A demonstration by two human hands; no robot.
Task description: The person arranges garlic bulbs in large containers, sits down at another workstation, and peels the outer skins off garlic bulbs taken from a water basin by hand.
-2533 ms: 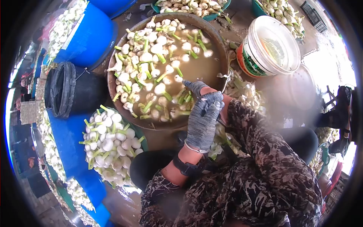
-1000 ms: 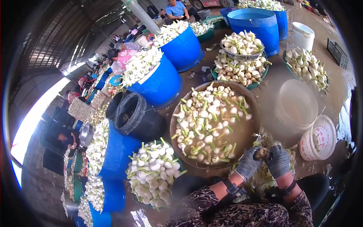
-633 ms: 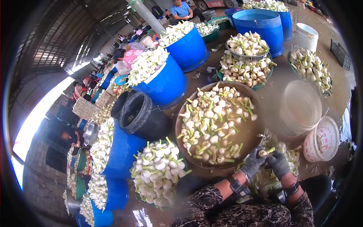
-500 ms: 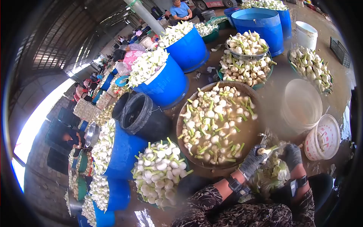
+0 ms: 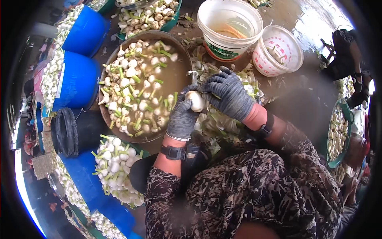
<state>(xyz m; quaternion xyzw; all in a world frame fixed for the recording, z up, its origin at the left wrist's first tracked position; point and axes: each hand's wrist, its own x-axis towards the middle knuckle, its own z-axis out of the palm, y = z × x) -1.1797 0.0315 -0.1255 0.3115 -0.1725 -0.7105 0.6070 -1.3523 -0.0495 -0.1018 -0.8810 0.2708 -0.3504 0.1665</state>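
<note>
My left hand [image 5: 182,118], in a grey glove, is wrapped round a white garlic bulb [image 5: 195,101]. Against the bulb's right side, my right hand [image 5: 230,94], gloved too, has its fingers bent; whether they grip anything is hidden. A metal fitting [image 5: 193,75] stands at the basin's rim just above the bulb. To the left, the wide round basin [image 5: 104,118] holds murky water and many bulbs with green stems. Loose peelings and leaves [image 5: 218,123] lie beneath both hands. A heap of clean white bulbs [image 5: 118,167] is at the lower left.
Two white buckets, one with a green and orange label [image 5: 223,51] and one with red print [image 5: 274,65], stand beyond my right hand. Left are a black bucket [image 5: 71,132] and blue tubs [image 5: 79,81] of garlic. Another person's arm [image 5: 355,59] shows at the right edge.
The view has swung down and to the right. My hands, apart around a stemmed bulb half a second ago, are now together at a white bulb with no stem visible.
</note>
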